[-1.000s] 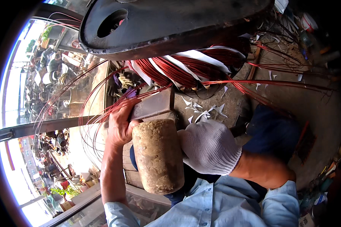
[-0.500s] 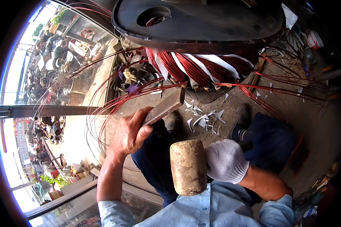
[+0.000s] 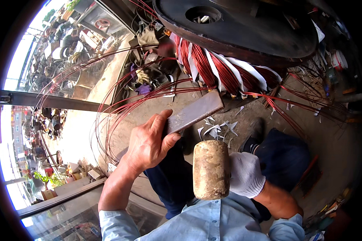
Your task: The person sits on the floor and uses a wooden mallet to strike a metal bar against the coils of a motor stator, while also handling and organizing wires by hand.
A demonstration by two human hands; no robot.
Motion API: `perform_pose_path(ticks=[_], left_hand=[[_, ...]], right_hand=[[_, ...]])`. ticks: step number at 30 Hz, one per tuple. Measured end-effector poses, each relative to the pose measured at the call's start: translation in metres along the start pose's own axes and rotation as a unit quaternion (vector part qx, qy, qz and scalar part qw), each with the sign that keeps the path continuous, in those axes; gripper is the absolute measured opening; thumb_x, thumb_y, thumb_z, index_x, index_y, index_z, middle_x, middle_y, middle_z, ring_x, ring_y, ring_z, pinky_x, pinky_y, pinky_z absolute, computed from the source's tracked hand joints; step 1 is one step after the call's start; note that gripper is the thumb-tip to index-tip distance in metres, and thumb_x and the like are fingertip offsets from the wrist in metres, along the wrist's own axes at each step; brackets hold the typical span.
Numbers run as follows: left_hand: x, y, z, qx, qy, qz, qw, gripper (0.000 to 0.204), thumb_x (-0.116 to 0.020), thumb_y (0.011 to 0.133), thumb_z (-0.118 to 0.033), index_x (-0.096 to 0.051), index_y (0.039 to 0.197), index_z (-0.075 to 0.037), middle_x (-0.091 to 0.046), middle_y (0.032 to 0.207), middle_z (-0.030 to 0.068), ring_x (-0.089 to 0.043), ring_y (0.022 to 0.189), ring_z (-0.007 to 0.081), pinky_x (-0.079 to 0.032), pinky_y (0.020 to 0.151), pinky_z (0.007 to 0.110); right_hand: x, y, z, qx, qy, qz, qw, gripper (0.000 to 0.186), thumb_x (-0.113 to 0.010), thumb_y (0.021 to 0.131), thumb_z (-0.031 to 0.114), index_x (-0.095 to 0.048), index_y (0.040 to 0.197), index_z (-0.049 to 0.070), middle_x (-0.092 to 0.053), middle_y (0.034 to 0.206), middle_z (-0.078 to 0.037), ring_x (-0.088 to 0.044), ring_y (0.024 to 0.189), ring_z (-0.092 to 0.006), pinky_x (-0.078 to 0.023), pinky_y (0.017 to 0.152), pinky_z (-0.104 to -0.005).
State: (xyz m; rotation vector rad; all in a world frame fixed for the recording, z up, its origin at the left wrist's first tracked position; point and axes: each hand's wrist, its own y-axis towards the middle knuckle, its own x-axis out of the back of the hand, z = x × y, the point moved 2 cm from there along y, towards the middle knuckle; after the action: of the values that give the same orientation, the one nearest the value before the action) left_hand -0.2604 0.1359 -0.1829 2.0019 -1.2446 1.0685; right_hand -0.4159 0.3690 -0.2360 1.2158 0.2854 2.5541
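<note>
My bare left hand (image 3: 147, 140) grips one end of a flat grey-brown bar (image 3: 195, 112). Its broad face is turned up, and the far end slants right toward the red copper wire windings (image 3: 193, 56); I cannot tell whether it touches them. White insulating strips (image 3: 232, 72) lie between the wire bundles. A white knit glove covers my right hand (image 3: 246, 173), which is closed round a mallet (image 3: 211, 169). The mallet's thick, worn, tan head hangs in front of my shirt, while its handle is hidden by head and glove.
A large black rounded machine body (image 3: 237, 34) with a round hole overhangs the windings. Loose red wires (image 3: 108, 104) loop out to both sides. White scraps (image 3: 215, 130) litter the floor between my feet. Glass panes with a metal frame (image 3: 64, 103) stand at the left.
The flat bar has turned so that its broad face shows. In the picture, the mallet, both the bar and the machine lie farther right, partly because the view has shifted.
</note>
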Motion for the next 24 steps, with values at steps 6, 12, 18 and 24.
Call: perform_pose_path(ticks=[6, 12, 18, 24], left_hand=[[-0.006, -0.006, -0.009, 0.021, -0.014, 0.033, 0.999, 0.063, -0.056, 0.101, -0.052, -0.051, 0.131, 0.003, -0.067, 0.091, 0.0236, -0.067, 0.084, 0.0455, -0.054, 0.072, 0.048], [0.002, -0.008, -0.012, 0.046, -0.040, 0.076, 0.995, 0.062, -0.054, 0.102, -0.053, -0.052, 0.126, 0.004, -0.065, 0.083, 0.0247, -0.066, 0.081, 0.0471, -0.052, 0.069, 0.050], [0.002, -0.013, -0.016, 0.058, -0.094, 0.122, 0.986, 0.057, -0.054, 0.103, -0.050, -0.054, 0.121, 0.004, -0.064, 0.080, 0.0246, -0.066, 0.077, 0.0448, -0.052, 0.065, 0.049], [-0.016, -0.030, -0.012, 0.047, -0.094, 0.112, 0.988, 0.059, -0.057, 0.102, -0.049, -0.053, 0.128, 0.005, -0.066, 0.085, 0.0230, -0.069, 0.080, 0.0421, -0.054, 0.070, 0.047]], right_hand=[[0.051, 0.031, 0.014, 0.004, 0.030, -0.008, 1.000, 0.036, -0.079, 0.083, 0.033, -0.069, 0.106, 0.007, -0.068, 0.085, -0.009, -0.070, 0.070, -0.0298, -0.056, 0.062, -0.0401], [0.075, 0.061, 0.004, -0.066, 0.108, -0.038, 0.991, 0.037, -0.081, 0.082, 0.029, -0.067, 0.107, 0.006, -0.069, 0.088, -0.010, -0.071, 0.075, -0.0297, -0.057, 0.065, -0.0398], [0.049, 0.034, 0.007, -0.083, 0.209, 0.087, 0.970, 0.038, -0.082, 0.080, 0.026, -0.066, 0.108, 0.005, -0.069, 0.092, -0.010, -0.072, 0.080, -0.0296, -0.058, 0.068, -0.0395], [0.027, 0.002, 0.001, -0.104, 0.221, 0.099, 0.965, 0.039, -0.083, 0.079, 0.022, -0.065, 0.109, 0.004, -0.070, 0.095, -0.011, -0.072, 0.085, -0.0295, -0.059, 0.071, -0.0392]])
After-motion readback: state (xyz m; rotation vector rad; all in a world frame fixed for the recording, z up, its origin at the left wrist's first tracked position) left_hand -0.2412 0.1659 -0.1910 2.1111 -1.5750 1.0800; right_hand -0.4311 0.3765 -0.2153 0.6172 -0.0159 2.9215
